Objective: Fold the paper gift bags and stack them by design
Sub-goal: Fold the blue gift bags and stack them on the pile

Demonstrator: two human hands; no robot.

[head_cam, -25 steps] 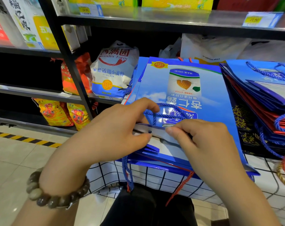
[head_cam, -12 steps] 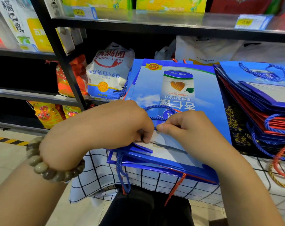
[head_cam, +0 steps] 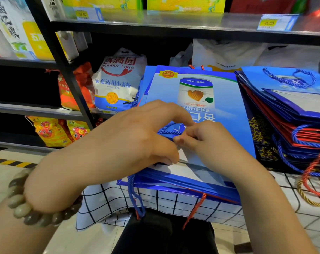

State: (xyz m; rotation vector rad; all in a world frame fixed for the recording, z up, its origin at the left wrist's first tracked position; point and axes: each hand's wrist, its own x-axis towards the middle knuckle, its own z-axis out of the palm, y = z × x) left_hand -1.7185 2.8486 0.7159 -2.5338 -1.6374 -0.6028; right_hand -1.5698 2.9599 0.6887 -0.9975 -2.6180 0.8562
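Observation:
A flat blue gift bag [head_cam: 227, 99] with an almond drink can printed on it lies on top of a stack of similar blue bags in front of me. Its blue rope handle [head_cam: 166, 129] lies on the bag's near part. My left hand [head_cam: 137, 136] curls over the handle and the bag's near edge. My right hand [head_cam: 207, 143] pinches the rope beside it with thumb and fingertips. A second stack of blue and red bags [head_cam: 291, 110] lies to the right.
The bags rest on a white cloth with a black grid [head_cam: 155, 200]. Behind stands a black metal shelf [head_cam: 71, 76] with a flour sack [head_cam: 117, 79], red and yellow packets and boxes. Loose red, blue and gold cords [head_cam: 313, 186] hang at the right.
Both hands have slid a little farther up the bag, drawing closer together over the rope handle. The white near edge of the bag now lies flatter under them.

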